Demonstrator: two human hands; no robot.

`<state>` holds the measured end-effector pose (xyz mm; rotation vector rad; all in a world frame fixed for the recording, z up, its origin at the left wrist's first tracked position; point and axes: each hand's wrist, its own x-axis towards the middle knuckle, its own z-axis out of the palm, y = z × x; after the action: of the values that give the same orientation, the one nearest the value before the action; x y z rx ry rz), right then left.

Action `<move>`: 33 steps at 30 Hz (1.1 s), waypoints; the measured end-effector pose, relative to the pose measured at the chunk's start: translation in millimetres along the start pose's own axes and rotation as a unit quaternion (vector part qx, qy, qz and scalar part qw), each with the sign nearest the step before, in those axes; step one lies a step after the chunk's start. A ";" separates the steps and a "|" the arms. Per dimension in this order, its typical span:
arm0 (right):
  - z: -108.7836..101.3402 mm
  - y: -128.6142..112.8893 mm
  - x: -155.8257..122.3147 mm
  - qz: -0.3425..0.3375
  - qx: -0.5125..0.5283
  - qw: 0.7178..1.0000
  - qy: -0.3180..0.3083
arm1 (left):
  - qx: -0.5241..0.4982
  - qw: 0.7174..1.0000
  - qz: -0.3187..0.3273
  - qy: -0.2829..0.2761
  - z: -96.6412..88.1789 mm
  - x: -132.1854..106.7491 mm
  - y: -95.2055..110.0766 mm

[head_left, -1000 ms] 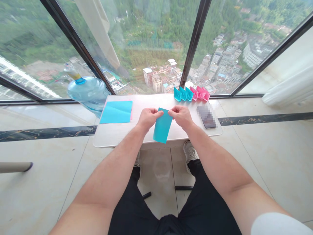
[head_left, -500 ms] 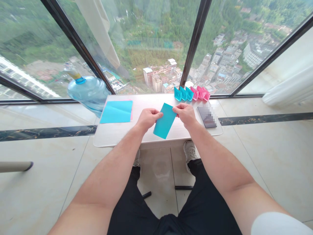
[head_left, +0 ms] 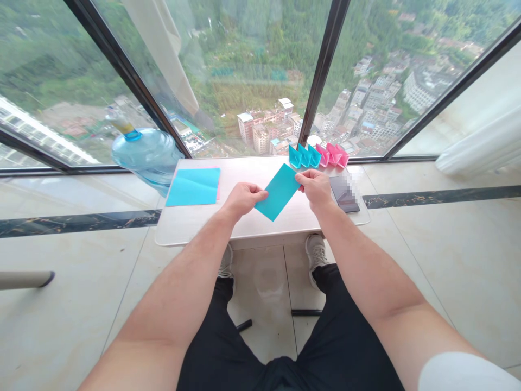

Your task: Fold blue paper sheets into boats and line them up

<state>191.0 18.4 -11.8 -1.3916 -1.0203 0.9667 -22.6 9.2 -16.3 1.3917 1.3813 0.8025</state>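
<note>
A turquoise rectangular sheet of paper point(head_left: 278, 193) is held tilted above the table between both hands. My left hand point(head_left: 246, 199) pinches its lower left edge, thumb on top. At the upper right edge my right hand point(head_left: 316, 188) grips it between thumb and fingers. Several folded paper boats in turquoise point(head_left: 304, 156) and pink point(head_left: 332, 155) stand in a row at the table's back edge, just beyond my right hand. A stack of blue paper point(head_left: 192, 186), with pink paper point(head_left: 218, 191) showing beneath, lies on the table left of my left hand.
The small white table point(head_left: 195, 225) stands against tall windows. A phone point(head_left: 345, 194), partly hidden by my right hand, lies at its right side. Beyond the left end is a large blue water jug point(head_left: 148, 155). My shoes point(head_left: 316, 251) are beneath the front edge.
The turquoise paper has turned clockwise, so it slants more toward the right. My right hand has moved slightly right with its edge; my left hand has barely shifted.
</note>
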 end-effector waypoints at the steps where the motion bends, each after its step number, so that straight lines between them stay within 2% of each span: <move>1: -2.3 0.4 1.7 -0.003 0.004 1.000 0.004 | -0.001 1.000 -0.002 -0.001 -2.2 1.2 -1.0; 4: -8.2 1.6 6.3 -0.009 0.009 1.000 0.021 | -0.001 1.000 -0.002 -0.012 -7.6 2.2 -3.1; 8: -9.2 2.7 8.0 -0.011 0.008 0.999 0.044 | 0.022 0.999 0.025 0.001 -8.3 -1.1 -3.4; 13: -5.3 3.6 5.5 -0.014 0.019 0.999 0.046 | 0.020 0.999 0.023 -0.032 -5.7 -3.6 0.4; 20: -1.9 2.6 2.4 -0.027 0.031 0.997 0.058 | 0.041 0.999 0.026 0.004 -7.8 -1.4 1.5; 24: 3.1 6.8 -0.9 -0.019 0.034 0.998 0.057 | -0.008 0.997 0.073 0.017 -3.0 -0.8 1.4; 27: 4.9 10.9 -3.4 -0.008 -0.005 1.000 0.027 | 0.003 0.993 0.098 0.061 -0.8 0.5 0.1; 28: 5.0 11.8 -4.8 -0.025 -0.039 0.999 0.023 | 0.028 0.991 0.102 0.080 -0.8 0.8 -0.7; 30: 5.2 12.4 -9.5 -0.119 -0.135 0.983 0.026 | 0.103 0.981 0.121 0.113 -1.2 0.4 -2.5; 31: 5.7 12.2 -12.9 -0.190 -0.189 0.963 0.028 | 0.152 0.971 0.144 0.118 -1.2 -0.3 -3.2; 33: 8.4 11.7 -20.8 -0.319 -0.289 0.902 -0.007 | 0.259 0.937 0.212 0.102 0.3 -2.7 -3.2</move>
<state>177.6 0.8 -23.9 -1.3554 -1.7254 0.1789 -23.8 6.2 -18.9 2.1175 1.5425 0.9169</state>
